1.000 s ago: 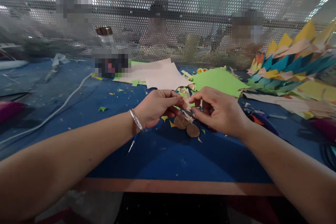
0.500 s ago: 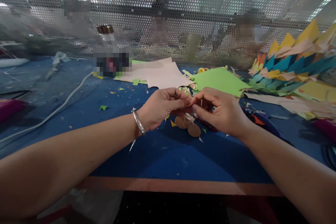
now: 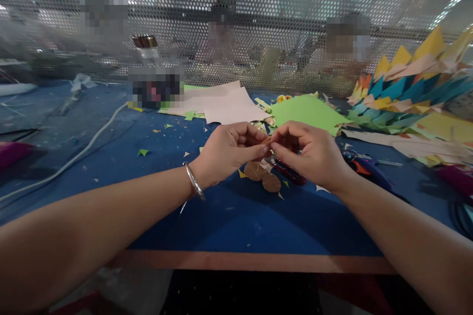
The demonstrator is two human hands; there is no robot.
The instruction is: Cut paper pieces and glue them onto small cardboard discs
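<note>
My left hand [image 3: 231,152], with a silver bangle at the wrist, and my right hand [image 3: 312,155] meet above the table, fingertips almost touching. Thumb and forefinger are pinched on each side around something tiny and brownish, too small and covered to make out. Just beneath the hands lie a round brown disc [image 3: 272,183] and another brown disc [image 3: 254,171], partly overlapping. A dark red, glossy object [image 3: 291,173] rests under my right hand, partly hidden by it. Small paper scraps are scattered around the discs.
Pale pink sheets [image 3: 232,104] and a green sheet [image 3: 305,112] lie beyond the hands. A layered folded-paper piece [image 3: 410,86] stands at right, near dark blue tools [image 3: 377,177]. A white cable [image 3: 94,138] crosses the left side. Behind rises a perforated metal screen [image 3: 258,34].
The fingertips have shifted slightly against each other, still pinched together. More of the dark red object shows under my right hand. The view has moved a little.
</note>
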